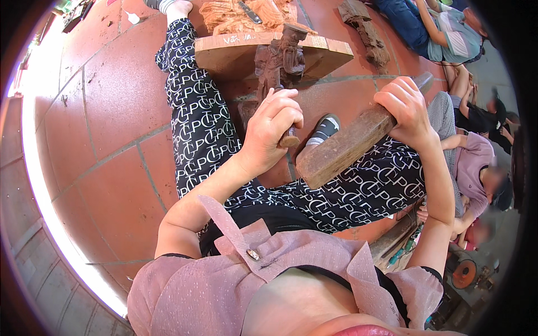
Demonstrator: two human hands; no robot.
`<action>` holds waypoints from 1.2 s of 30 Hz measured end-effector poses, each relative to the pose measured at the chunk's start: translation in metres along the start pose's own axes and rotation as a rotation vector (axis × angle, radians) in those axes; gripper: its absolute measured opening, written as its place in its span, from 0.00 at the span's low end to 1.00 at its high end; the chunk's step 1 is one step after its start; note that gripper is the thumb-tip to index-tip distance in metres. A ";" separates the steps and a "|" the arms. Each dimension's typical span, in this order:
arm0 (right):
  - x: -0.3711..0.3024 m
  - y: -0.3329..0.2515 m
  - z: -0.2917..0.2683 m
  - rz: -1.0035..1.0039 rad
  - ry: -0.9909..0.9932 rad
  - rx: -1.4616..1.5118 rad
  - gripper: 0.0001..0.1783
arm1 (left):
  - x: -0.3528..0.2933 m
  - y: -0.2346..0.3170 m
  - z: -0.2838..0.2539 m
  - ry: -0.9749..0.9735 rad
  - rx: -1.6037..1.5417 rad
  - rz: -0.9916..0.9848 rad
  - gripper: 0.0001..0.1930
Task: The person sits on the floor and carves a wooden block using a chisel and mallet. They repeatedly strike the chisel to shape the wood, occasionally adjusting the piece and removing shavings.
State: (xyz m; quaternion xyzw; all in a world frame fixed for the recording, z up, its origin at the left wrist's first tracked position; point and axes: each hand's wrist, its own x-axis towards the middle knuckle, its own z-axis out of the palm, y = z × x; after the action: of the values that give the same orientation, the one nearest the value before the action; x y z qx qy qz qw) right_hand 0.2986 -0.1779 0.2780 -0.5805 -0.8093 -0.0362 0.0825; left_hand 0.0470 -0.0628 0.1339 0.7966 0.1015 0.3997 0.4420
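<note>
My left hand [274,120] is closed around a chisel [289,139], whose wooden butt end sticks out below the fist. Its other end points at a dark brown carved wood piece [280,59] in front of me; the cutting tip cannot be made out. In my right hand [406,109] is a wooden mallet [343,150], a thick worn block gripped at its narrower end. The block slants down toward the left, with its broad end close to the chisel's butt but apart from it. Behind the carved piece stands a pale-edged wooden slab [224,55].
An orange-brown carving [224,17] with a dark-bladed tool [250,12] lies beyond the slab. Another rough dark wood piece [367,36] is on the tiled floor [112,101]. Several people sit along the right. My patterned trouser legs [199,112] spread either side of the work.
</note>
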 end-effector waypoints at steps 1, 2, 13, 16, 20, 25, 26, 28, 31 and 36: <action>0.001 0.000 0.000 -0.002 0.000 -0.003 0.17 | 0.000 -0.001 -0.001 0.003 0.001 0.001 0.14; 0.002 -0.001 0.001 -0.004 0.000 0.000 0.17 | -0.001 -0.001 -0.001 -0.002 0.008 -0.001 0.13; 0.014 -0.022 -0.004 -0.048 0.019 0.017 0.18 | -0.005 -0.007 -0.005 0.046 -0.053 -0.005 0.09; 0.016 -0.031 -0.005 -0.066 -0.029 0.069 0.18 | -0.008 -0.014 -0.007 0.040 -0.093 0.026 0.17; 0.021 -0.039 -0.004 -0.110 -0.039 0.104 0.18 | -0.014 -0.016 -0.002 -0.016 -0.021 0.065 0.13; 0.025 -0.038 -0.001 -0.130 -0.081 0.073 0.18 | -0.020 -0.022 0.004 0.001 0.011 0.061 0.19; 0.025 -0.038 0.000 -0.127 -0.081 0.066 0.18 | -0.021 -0.023 0.005 0.011 0.002 0.058 0.26; 0.024 -0.038 0.001 -0.124 -0.084 0.058 0.18 | -0.021 -0.021 0.004 0.035 -0.025 0.049 0.28; 0.023 -0.036 0.001 -0.122 -0.086 0.058 0.20 | -0.022 -0.014 0.002 0.020 -0.048 0.039 0.30; 0.024 -0.036 0.001 -0.122 -0.093 0.053 0.20 | -0.019 -0.013 0.000 0.024 -0.049 0.043 0.32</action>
State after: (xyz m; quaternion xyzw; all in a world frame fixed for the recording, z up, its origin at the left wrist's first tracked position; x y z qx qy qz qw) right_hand 0.2565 -0.1670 0.2825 -0.5287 -0.8468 0.0071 0.0579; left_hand 0.0372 -0.0655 0.1134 0.7825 0.0798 0.4212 0.4516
